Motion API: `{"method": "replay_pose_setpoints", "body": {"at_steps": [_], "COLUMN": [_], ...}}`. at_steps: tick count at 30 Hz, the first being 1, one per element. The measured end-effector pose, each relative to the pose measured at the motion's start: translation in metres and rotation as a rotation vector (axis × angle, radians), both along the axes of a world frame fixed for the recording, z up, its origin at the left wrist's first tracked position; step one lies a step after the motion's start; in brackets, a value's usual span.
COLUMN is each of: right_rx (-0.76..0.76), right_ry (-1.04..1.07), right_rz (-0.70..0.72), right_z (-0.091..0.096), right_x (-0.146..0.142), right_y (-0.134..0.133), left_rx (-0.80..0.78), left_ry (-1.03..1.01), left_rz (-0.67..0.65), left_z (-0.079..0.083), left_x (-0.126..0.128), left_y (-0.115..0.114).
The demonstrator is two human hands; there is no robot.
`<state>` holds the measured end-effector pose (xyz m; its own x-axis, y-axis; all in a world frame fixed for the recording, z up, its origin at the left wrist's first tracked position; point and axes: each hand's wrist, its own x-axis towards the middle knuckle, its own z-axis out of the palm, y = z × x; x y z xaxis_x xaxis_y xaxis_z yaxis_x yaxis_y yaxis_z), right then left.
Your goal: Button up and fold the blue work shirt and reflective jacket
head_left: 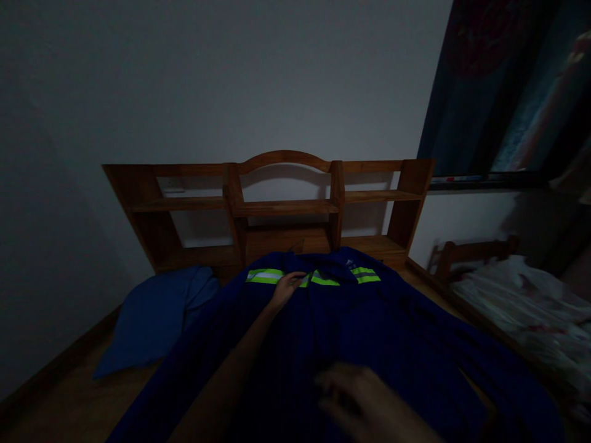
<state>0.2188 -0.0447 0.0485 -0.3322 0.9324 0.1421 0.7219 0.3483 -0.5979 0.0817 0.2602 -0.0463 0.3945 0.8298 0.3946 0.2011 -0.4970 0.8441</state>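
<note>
A dark blue work jacket [351,326] with yellow-green and silver reflective stripes across the chest lies spread out, its collar end toward the wooden headboard and its sleeves reaching down to both sides. My left hand [285,289] rests on the chest stripe, beside the front opening. Its fingers are stretched out with the thumb apart from them. Nearer to me, over the lower front of the jacket, is my right hand [357,394]. Motion blur and dim light smear its fingers, so whether it grips any cloth is unclear.
The wooden headboard [286,209] with open shelves stands against the wall just beyond the collar. A folded blue cloth item [154,314] lies at the left. To the right are a white plastic-looking covering [521,295] and a low wooden frame [478,249], below a dark window [498,92].
</note>
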Motion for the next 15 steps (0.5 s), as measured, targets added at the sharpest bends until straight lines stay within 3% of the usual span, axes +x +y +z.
{"method": "replay_pose_setpoints", "body": {"at_steps": [3, 7, 11, 15], "right_rx": [0.217, 0.255, 0.254, 0.257], "right_ry": [0.07, -0.025, -0.014, 0.01], "right_rz": [-0.053, -0.235, -0.279, -0.265], "right_z": [0.004, -0.034, -0.078, -0.094], "right_x": [0.014, 0.023, 0.03, 0.037], "right_y": [0.085, 0.175, 0.204, 0.21], "left_rx": [-0.012, 0.008, 0.057, 0.114], "left_ry": [-0.048, -0.026, 0.078, 0.163], "left_rz": [0.094, 0.158, 0.079, -0.001], "left_z": [-0.01, -0.018, -0.021, -0.022], "left_x": [-0.006, -0.004, 0.0, 0.003], "left_y": [-0.005, -0.005, -0.004, -0.006]}}
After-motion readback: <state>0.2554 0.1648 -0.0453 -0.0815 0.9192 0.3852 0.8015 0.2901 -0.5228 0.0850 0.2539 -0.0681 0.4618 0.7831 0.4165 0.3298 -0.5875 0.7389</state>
